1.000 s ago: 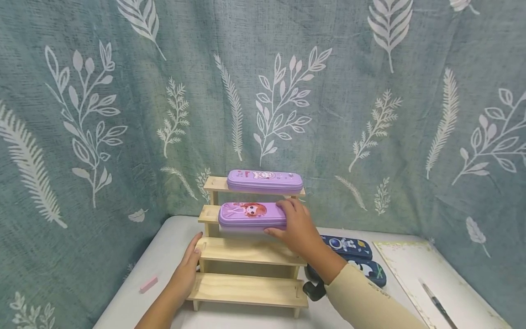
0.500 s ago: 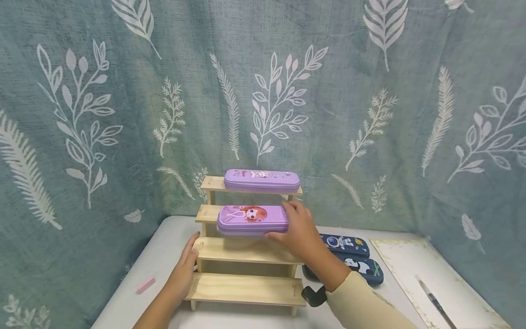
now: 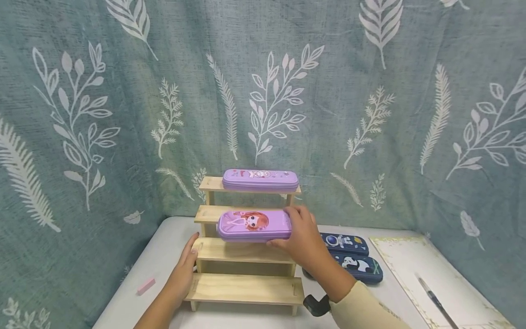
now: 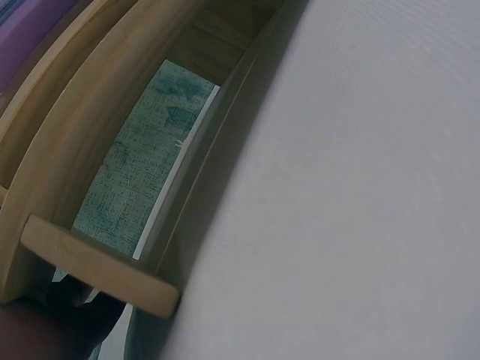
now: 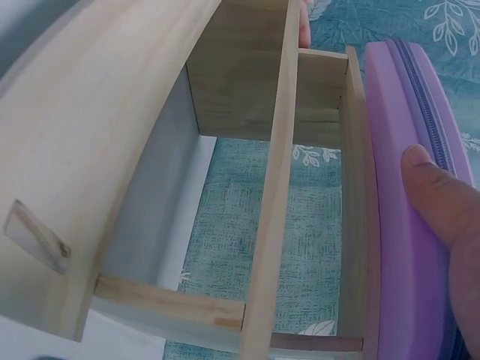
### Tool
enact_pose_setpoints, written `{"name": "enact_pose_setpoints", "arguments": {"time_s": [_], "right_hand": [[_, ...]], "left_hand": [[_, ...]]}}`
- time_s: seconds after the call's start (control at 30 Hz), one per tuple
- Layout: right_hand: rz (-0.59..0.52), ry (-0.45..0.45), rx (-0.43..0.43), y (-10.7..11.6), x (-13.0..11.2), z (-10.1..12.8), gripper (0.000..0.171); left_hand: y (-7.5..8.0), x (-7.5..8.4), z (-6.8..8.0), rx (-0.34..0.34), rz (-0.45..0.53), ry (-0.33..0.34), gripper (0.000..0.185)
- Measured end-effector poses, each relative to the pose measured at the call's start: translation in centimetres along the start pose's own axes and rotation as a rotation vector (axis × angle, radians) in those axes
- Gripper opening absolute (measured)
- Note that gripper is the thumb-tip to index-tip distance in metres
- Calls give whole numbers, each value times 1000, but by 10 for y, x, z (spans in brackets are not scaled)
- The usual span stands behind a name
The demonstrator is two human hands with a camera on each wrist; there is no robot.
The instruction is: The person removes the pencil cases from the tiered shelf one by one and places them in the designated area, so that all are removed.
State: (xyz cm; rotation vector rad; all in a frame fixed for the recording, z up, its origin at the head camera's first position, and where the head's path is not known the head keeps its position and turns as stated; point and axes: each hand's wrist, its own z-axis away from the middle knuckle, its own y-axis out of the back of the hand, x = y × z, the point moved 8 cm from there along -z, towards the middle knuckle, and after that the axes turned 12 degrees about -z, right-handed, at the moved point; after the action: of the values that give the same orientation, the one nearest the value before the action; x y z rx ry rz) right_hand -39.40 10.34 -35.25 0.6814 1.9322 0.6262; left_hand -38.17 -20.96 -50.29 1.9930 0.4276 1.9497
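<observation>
Purple pencil cases [image 3: 255, 225]: two on wooden rack [image 3: 246, 288]; navy cases [image 3: 351, 256]: two.

White table [image 3: 144, 269], wooden stepped rack [image 3: 246, 290], pink eraser [image 3: 146, 286], two navy pencil cases [image 3: 353, 256], paper sheet [image 3: 415, 269]

The left hand [image 3: 186, 267] lay low on the left, its bare forearm running in from the bottom edge; its fingers were straight and close together, pointing up and forward; the right hand [image 3: 302, 235] reached in from the lower right, its arm in a cream sleeve with a dark band at the wrist; its fingers were curled, the thumb [image 5: 442, 199] pressing flat.
</observation>
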Motion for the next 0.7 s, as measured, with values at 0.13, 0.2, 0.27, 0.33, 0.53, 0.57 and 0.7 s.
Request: {"name": "enact_pose_setpoints", "arguments": {"time_s": [0.13,0.2,0.27,0.33,0.53,0.57,0.7], "right_hand": [[-38,-8,0,2,1,6,102],[-52,-7,8,4,3,8,102],[-58,-6,14,7,5,10,102],[-63,-10,15,9,8,14,102],[-59,-17,13,11,17,25,102],[-57,-12,18,12,18,27,102],[-65,2,33,14,23,33,101]], "left_hand": [[0,1,1,-3,5,1,56],[0,2,1,-5,11,-4,56],[-1,3,0,-5,15,-10,56],[-1,4,0,-5,16,-16,56],[-1,4,0,-10,19,-21,57],[-1,4,0,-10,20,-21,57],[-1,3,1,-13,15,-15,56]]}}
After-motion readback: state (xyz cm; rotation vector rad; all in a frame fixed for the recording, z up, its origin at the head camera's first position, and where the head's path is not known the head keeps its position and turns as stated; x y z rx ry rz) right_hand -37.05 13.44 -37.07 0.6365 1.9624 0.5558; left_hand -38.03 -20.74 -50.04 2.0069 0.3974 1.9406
